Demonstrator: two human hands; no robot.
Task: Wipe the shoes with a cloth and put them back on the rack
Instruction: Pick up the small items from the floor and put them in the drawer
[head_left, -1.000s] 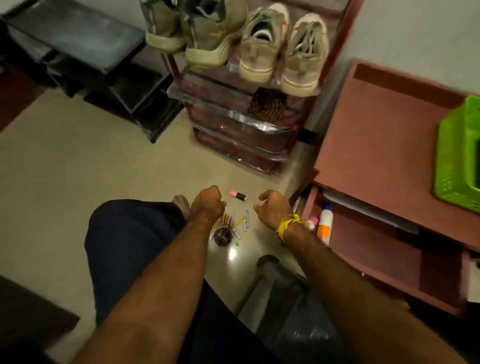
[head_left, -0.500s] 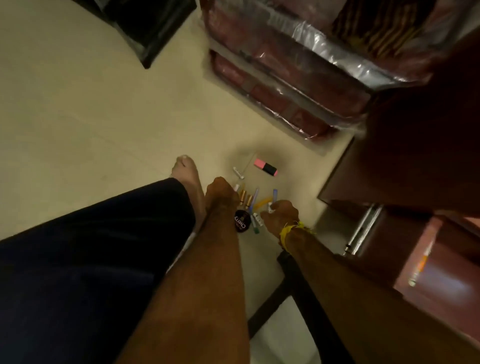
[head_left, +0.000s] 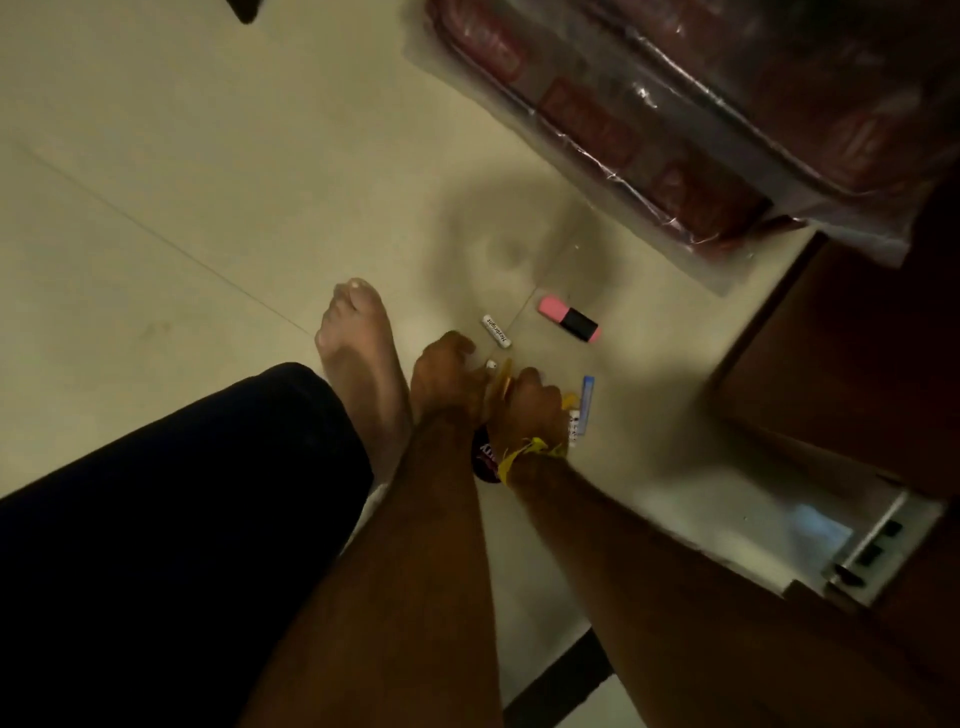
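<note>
Down on the floor (head_left: 182, 197), both hands meet over scattered pens. Left hand (head_left: 441, 376) curls its fingers, seemingly round a white-tipped pen; right hand (head_left: 530, 405) grips yellow ones. Neither shoes nor cloth are visible. A white tube (head_left: 496, 331) carries unreadable print beside a pink highlighter (head_left: 569, 318).

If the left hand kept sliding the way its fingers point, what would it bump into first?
Probably the small white tube lying on the floor just past the left hand; the pink and black highlighter lies further right. Depth is hard to judge.
</note>
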